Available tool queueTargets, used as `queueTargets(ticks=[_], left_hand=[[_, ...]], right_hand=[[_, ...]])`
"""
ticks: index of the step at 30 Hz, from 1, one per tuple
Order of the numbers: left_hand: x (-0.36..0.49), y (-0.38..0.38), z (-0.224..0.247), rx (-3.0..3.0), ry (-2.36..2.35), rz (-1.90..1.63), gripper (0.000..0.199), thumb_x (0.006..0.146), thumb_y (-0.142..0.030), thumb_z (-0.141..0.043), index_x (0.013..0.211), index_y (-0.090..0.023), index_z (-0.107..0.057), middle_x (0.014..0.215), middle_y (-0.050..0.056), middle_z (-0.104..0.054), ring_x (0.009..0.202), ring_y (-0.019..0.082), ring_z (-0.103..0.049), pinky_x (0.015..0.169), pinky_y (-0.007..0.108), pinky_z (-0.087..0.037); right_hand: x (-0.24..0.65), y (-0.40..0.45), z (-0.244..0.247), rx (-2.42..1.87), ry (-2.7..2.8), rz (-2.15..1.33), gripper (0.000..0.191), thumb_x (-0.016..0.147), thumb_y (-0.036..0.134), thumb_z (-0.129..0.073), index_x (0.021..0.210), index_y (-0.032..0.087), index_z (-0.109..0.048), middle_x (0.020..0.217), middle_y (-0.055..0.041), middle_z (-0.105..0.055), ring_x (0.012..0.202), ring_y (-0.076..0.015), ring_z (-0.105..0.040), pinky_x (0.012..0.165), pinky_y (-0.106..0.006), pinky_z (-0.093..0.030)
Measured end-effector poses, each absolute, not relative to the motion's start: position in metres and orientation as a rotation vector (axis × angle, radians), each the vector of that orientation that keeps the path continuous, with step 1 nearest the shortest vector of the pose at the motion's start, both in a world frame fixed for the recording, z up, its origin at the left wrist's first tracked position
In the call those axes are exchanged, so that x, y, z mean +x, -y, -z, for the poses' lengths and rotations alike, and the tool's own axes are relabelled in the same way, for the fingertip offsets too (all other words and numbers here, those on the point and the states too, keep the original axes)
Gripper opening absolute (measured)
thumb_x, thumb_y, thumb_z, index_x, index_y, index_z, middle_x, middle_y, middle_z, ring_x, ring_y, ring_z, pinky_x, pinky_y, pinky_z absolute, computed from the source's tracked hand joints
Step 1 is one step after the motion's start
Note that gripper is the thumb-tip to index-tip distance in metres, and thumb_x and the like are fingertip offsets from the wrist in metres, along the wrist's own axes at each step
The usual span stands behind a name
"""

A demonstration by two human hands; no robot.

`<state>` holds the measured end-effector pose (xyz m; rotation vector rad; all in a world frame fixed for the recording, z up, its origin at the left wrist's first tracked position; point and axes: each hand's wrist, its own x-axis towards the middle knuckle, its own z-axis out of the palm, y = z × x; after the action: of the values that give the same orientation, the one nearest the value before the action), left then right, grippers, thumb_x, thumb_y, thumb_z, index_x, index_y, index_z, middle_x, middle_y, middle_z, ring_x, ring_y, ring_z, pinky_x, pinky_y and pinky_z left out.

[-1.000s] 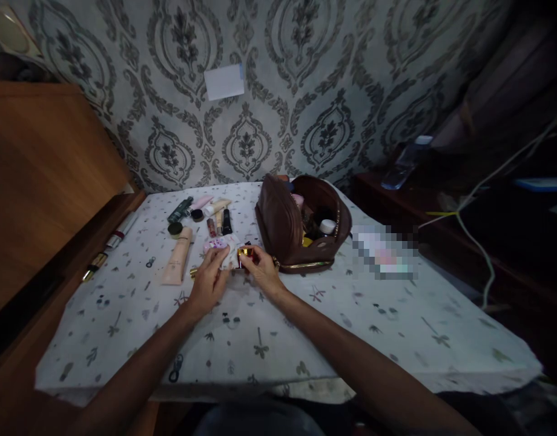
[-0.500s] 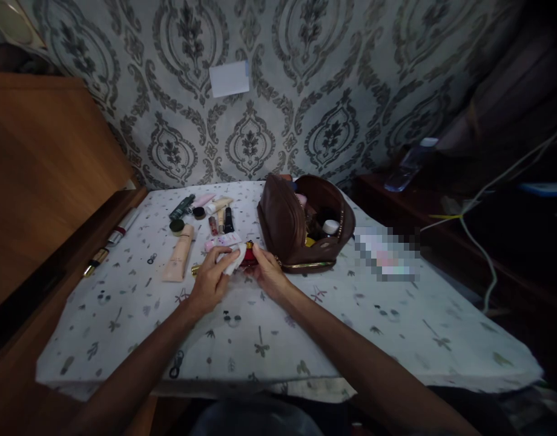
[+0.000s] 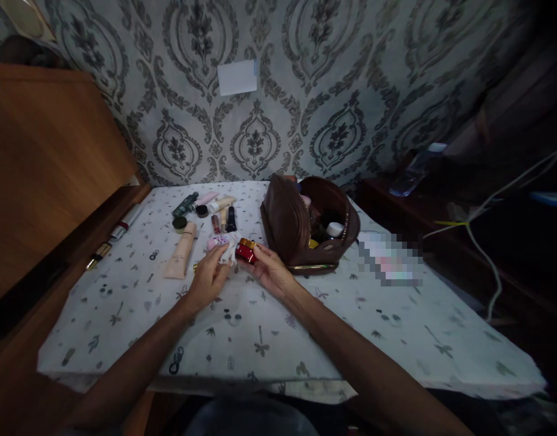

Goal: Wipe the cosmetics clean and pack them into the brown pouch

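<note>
Compared with half a second ago, our white cloth [image 3: 229,250] has moved off the red jar [image 3: 246,252], and its gold lid [image 3: 249,243] now shows more. Our right hand [image 3: 275,272] keeps its fingers clamped on this jar. At the jar's eight o'clock, our left hand [image 3: 209,276] has fingers closed on the cloth. From the jar, we see the open brown bag [image 3: 284,218] at two o'clock, the beige tube [image 3: 181,251] at nine, the black tube [image 3: 232,220] at eleven.

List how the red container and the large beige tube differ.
The red container is squat; the large beige tube is long. The container is red and gold, the tube beige. The right hand holds the container; the tube lies on the tablecloth. Both are outside the bag.
</note>
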<state>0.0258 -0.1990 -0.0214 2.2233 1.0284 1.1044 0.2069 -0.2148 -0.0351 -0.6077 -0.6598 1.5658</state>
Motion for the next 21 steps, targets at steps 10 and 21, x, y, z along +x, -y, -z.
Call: queueTargets(ticks=[10,21], left_hand=[[0.030,0.204,0.023,2.309,-0.928,-1.171,0.045,0.093,-0.029,-0.053,0.137,-0.017,-0.049,0.129,0.014,-0.061,0.119,0.027,-0.059,0.102,0.044,-0.048],[0.031,0.213,0.009,2.654,-0.881,-1.149,0.037,0.093,-0.024,-0.054,0.130,-0.024,-0.059,0.130,0.014,-0.050,0.123,0.028,-0.051,0.099,0.045,-0.048]], right_hand=[[0.208,0.218,0.029,-0.755,0.708,-1.543,0.046,0.068,0.054,-0.081,0.101,0.024,-0.071,0.104,-0.0036,-0.074,0.091,-0.0185,-0.068,0.066,-0.025,-0.053],[0.207,0.216,0.036,-0.784,0.733,-1.482,0.040,0.063,0.048,-0.086,0.088,0.022,-0.068,0.086,-0.0002,-0.072,0.079,-0.0162,-0.065,0.071,-0.028,-0.054]])
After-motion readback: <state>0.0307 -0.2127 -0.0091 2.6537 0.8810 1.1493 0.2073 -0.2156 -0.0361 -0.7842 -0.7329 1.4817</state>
